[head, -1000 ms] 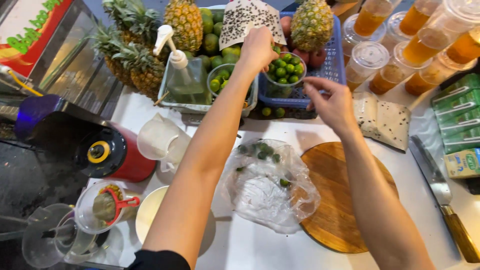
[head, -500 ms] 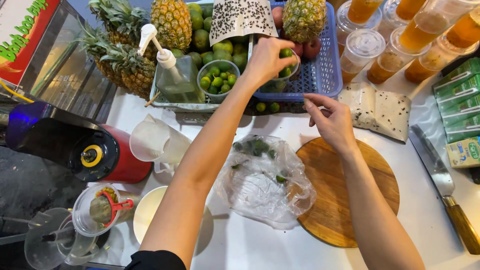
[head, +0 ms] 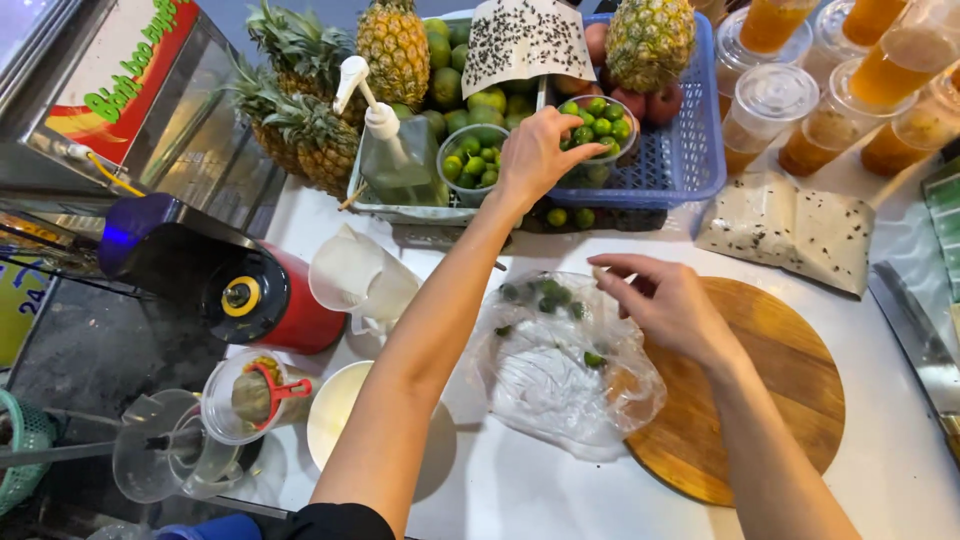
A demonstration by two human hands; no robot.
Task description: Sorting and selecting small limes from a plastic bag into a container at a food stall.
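My left hand (head: 535,155) reaches far forward and grips the near rim of a clear plastic cup of small green limes (head: 600,122), which stands in a blue plastic basket (head: 690,150). My right hand (head: 665,300) hovers with loosely curled fingers over the right side of a crumpled clear plastic bag (head: 560,370). A few limes (head: 548,292) lie in the bag. I see nothing held in the right hand. The bag rests partly on a round wooden cutting board (head: 770,400).
A second cup of limes (head: 472,160), pineapples (head: 395,45) and a pump bottle (head: 395,150) stand at the back. Sealed orange drink cups (head: 770,100) are at the back right and a large knife (head: 920,340) at the right edge. A red blender (head: 250,295), jug (head: 355,275) and bowl (head: 335,425) sit left.
My right hand has drawn back from the cup of limes in the basket and come down over the plastic bag. My left hand has stayed on the cup.
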